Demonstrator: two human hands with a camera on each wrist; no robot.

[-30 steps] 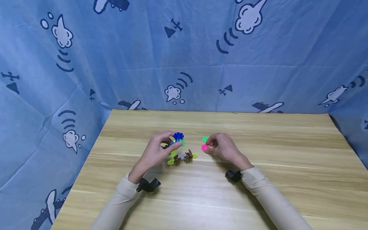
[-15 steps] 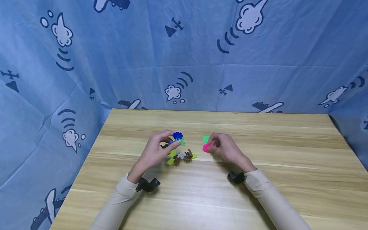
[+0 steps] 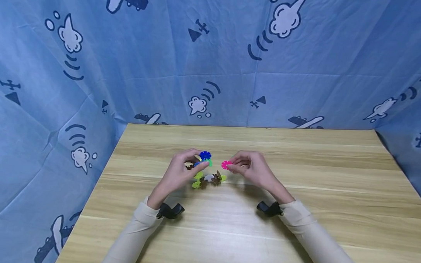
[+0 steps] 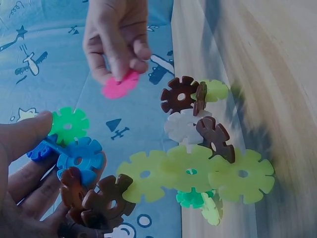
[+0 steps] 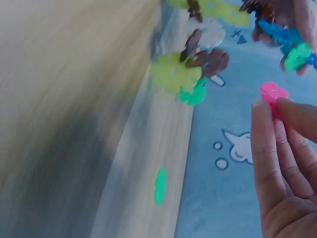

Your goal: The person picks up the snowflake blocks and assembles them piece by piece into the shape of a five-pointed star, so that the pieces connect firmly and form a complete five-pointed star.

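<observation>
My left hand (image 3: 184, 167) grips one end of a linked chain of plastic snowflake discs, thumb against a green disc (image 4: 70, 125) near the dark blue disc (image 3: 205, 155) and a lighter blue disc (image 4: 81, 161). From there the chain runs through brown discs (image 4: 109, 201), yellow-green discs (image 4: 190, 168), a white disc (image 4: 187, 126) and more brown ones. My right hand (image 3: 256, 170) pinches a pink snowflake disc (image 3: 226, 165) between thumb and fingers. That pink disc is apart from the chain, a short way right of the blue and green end.
A loose green disc (image 5: 160, 186) lies on the wooden table (image 3: 297, 227), hidden behind my right hand in the head view. A blue patterned curtain (image 3: 227, 62) hangs along the table's back and sides. Black straps (image 3: 171, 210) sit at both wrists.
My right hand has brought the pink disc left and slightly up, closer to the chain, and now covers the loose green disc in the head view. The left hand has barely moved.
</observation>
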